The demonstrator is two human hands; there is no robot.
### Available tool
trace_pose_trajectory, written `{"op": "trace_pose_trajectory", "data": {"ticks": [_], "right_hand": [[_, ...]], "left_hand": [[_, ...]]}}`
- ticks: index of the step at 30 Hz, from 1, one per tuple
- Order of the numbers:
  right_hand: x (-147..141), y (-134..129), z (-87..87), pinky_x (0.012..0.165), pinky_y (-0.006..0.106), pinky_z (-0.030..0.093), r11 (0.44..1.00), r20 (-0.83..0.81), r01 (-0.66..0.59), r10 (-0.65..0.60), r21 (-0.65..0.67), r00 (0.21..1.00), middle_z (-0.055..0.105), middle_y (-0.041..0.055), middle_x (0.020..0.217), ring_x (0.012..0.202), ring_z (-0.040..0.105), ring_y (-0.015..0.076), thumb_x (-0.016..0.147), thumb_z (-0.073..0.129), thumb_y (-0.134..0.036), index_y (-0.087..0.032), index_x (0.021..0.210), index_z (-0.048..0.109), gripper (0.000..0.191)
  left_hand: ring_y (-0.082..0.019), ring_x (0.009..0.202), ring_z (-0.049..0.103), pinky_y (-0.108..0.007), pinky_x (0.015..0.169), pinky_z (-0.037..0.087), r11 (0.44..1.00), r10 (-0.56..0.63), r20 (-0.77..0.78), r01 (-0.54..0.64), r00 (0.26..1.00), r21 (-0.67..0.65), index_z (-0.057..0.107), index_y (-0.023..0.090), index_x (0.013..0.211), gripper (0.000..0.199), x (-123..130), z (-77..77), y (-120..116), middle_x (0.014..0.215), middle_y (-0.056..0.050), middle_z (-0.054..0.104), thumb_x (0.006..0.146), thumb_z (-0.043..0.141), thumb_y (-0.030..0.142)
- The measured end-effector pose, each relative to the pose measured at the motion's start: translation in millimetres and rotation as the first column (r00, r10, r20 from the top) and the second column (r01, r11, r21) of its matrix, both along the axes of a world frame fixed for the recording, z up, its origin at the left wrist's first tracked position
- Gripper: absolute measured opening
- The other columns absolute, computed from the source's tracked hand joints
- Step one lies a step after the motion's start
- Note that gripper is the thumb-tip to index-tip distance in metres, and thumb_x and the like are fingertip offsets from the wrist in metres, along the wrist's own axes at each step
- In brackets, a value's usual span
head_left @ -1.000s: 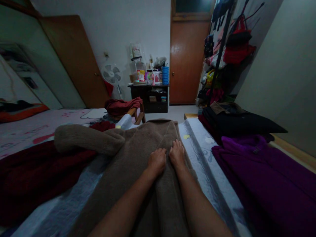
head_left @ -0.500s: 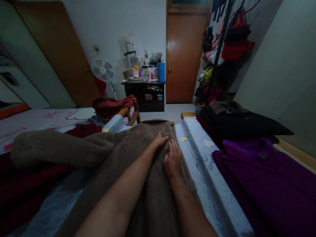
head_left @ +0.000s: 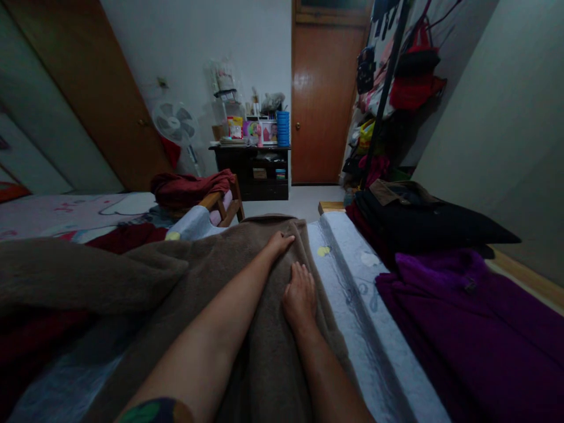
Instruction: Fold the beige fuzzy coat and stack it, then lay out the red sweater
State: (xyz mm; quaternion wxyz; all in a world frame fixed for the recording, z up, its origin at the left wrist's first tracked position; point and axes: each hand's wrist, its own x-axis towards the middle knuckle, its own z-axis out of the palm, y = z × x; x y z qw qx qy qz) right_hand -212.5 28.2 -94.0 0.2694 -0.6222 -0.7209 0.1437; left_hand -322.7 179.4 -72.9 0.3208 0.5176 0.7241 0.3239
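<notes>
A brown plush coat [head_left: 229, 258] lies spread over the bed, its one visible sleeve [head_left: 101, 273] stretched out to the left. My left hand [head_left: 281, 242] pinches the coat's cloth near its far right corner, thumb and fingers closed. Just nearer to me and to the right, my right hand [head_left: 300, 294] rests flat on the coat with its fingers stretched out. Both forearms reach across the garment. The coat's near end runs out of view below.
Right of the coat is the pale patterned sheet [head_left: 341, 252]. Beyond it lie a folded purple garment [head_left: 467, 329] and a stack of dark clothes [head_left: 427, 217]. A wooden chair [head_left: 227, 205] with red cloth [head_left: 189, 191] stands ahead left, and dark red cloth [head_left: 127, 238] lies by the sleeve.
My right hand has slid back toward me along the coat, away from the left hand. My left hand keeps its pinch near the corner. The view has shifted slightly to the right.
</notes>
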Motion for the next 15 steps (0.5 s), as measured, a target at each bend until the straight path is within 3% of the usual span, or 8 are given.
{"op": "trace_pose_trajectory", "data": {"ticks": [8,10,15], "right_hand": [[-1.0,-1.3,2.2,0.116,0.041,0.023,1.0,0.013,0.012,-0.012,0.014,1.0,0.046,0.0109,0.147,0.141,0.033,0.0227,0.082,0.037,-0.005,-0.01,0.141,0.048,0.06],[-1.1,-1.6,2.8,0.116,0.041,0.023,1.0,0.01,0.017,-0.017,0.014,1.0,0.046,0.0108,0.147,0.141,0.033,0.0226,0.081,0.037,-0.005,-0.011,0.14,0.049,0.061],[-1.3,-2.6,2.4,0.116,0.041,0.023,1.0,0.006,0.013,-0.013,0.012,1.0,0.045,0.0099,0.148,0.141,0.033,0.0224,0.081,0.038,-0.005,-0.011,0.141,0.048,0.061]], "left_hand": [[-0.021,0.073,0.071,-0.03,0.066,0.055,0.99,-0.12,0.177,0.132,0.977,-0.053,0.07,0.012,0.099,0.031,6.9,13.8,34.4,0.085,-0.009,0.075,0.093,0.052,0.036],[-0.021,0.078,0.071,-0.03,0.07,0.055,0.989,-0.136,0.147,0.142,0.98,-0.029,0.07,0.012,0.103,0.028,9.2,12.0,38.8,0.09,-0.009,0.075,0.093,0.052,0.032],[-0.027,0.113,0.061,-0.033,0.094,0.047,0.993,-0.085,-0.073,0.091,0.994,0.079,0.068,0.014,0.107,0.026,12.8,5.8,40.7,0.113,-0.011,0.071,0.086,0.059,0.025]]}}
